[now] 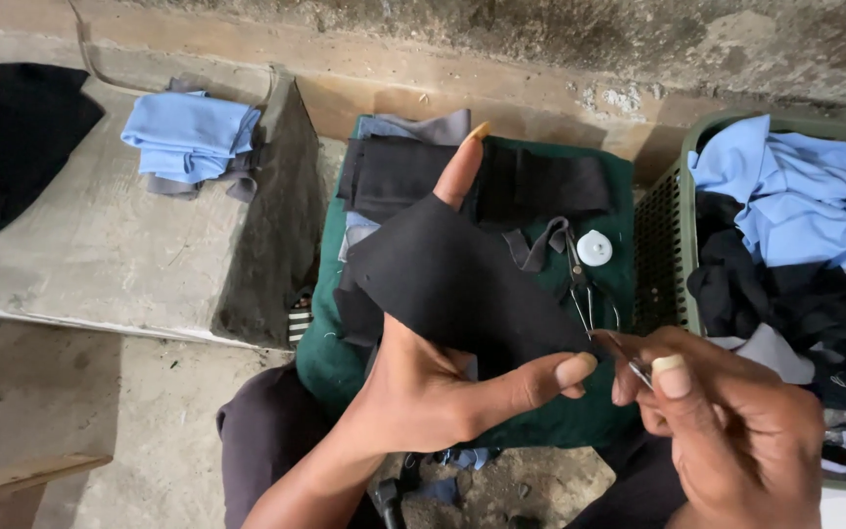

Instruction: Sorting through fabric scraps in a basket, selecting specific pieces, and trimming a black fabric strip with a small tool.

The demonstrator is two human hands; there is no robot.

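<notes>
my left hand (423,387) holds a black cloth piece (447,284) spread over the palm, index finger up behind it, thumb pressed along its lower edge. my right hand (727,426) has its fingers (673,377) pinched shut on a thin metal needle (629,360), tip right at the cloth's lower right corner. all this hangs over a green cushion (330,358) on my lap. on the cushion: folded black strips (540,181), small scissors (585,289), a white thread spool (594,248). to the right, a green basket (663,245) heaped with blue and black cloth. to the left, a concrete ledge (100,255) with folded blue cloth (188,132) and a black cloth (17,137), well apart.
</notes>
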